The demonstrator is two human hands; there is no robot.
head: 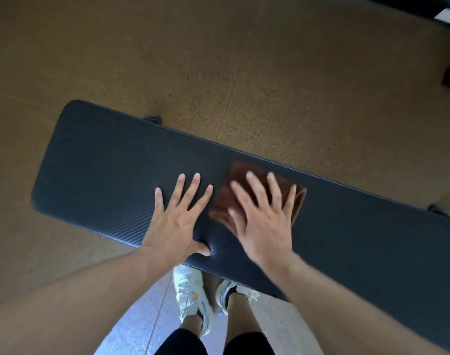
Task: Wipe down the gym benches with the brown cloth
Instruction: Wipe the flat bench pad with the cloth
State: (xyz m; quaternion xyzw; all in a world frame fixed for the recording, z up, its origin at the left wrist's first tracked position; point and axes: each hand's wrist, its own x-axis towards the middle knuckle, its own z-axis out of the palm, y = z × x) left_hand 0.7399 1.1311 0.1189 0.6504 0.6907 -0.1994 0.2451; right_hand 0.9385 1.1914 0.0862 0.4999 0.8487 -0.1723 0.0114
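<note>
- The brown cloth (257, 193) is pressed flat on the bench (103, 162) under the right hand (263, 216); this grip is wide, with fingers straight and spread, and nothing is pinched.
- The left hand (179, 216) is laid just beside the cloth, also with a wide grip, holding nothing, directly on the padding.
- The cloth seems soft, light and folded; it is judged easy to bunch.
- Pressure is best given over its middle, so that the edges beyond the fingertips are not rolled.

Bench (103, 160) bare leftward; left hand (177, 221) flat just beside cloth (226, 201) blocks that way; rightward seemingly open.
</note>
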